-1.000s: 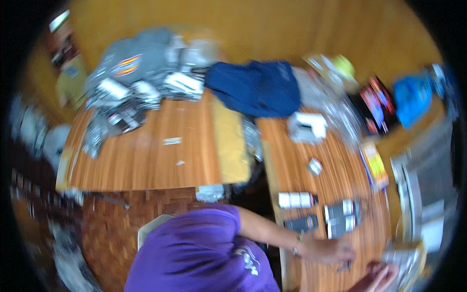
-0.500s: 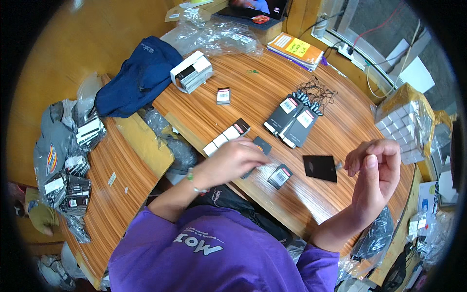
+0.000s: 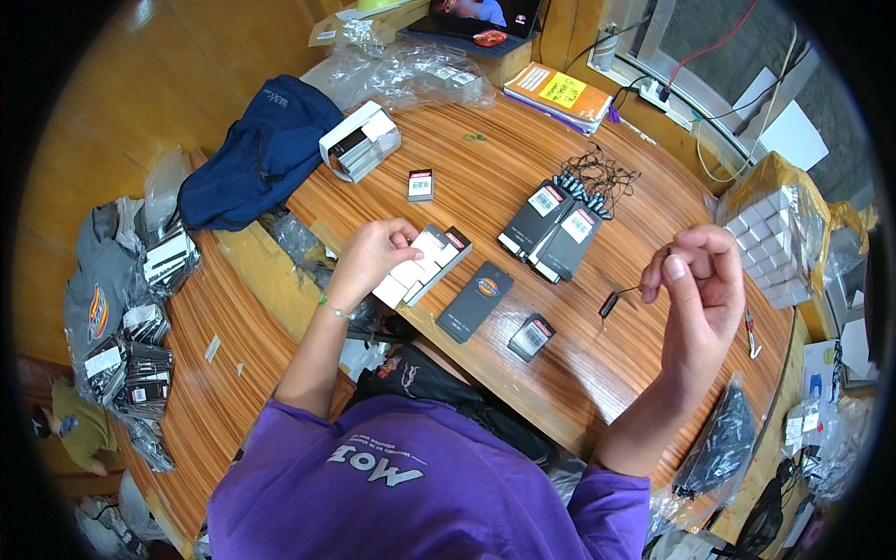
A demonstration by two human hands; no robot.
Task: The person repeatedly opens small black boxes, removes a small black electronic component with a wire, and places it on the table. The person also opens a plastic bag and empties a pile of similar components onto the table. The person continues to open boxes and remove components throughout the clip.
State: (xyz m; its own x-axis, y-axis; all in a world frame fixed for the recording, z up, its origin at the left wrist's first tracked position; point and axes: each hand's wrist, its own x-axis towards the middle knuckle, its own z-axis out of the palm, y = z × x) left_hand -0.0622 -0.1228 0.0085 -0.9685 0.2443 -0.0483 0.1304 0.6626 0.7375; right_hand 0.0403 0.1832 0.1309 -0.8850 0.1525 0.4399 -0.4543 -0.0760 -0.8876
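Observation:
My left hand [image 3: 378, 254] is closed in a pinch over a row of white-faced cards [image 3: 422, 266] with a dark end piece. What lies between its fingertips is hidden. My right hand [image 3: 700, 285] is raised over the right of the table, thumb and forefinger pinching a thin black cord. A small black piece [image 3: 609, 304] dangles from that cord, too thin in view to make out its shape. On the table between my hands lie a dark grey hang tag [image 3: 476, 301] with a coloured emblem and a small stack of labelled dark cards [image 3: 532, 337].
Stacks of black tags [image 3: 551, 229] with tangled cords lie beyond. A white box of cards [image 3: 362, 142], a small card stack [image 3: 421, 185], a navy cloth bag [image 3: 266, 154] and notebooks [image 3: 560, 96] stand farther back. Wrapped white boxes [image 3: 770, 238] are at right, bagged bundles [image 3: 131, 359] at left.
My left hand has moved left and away from the dark grey tag to the white-faced cards, uncovering the tag. The flat black rectangle beside my right hand now appears as a small dangling piece.

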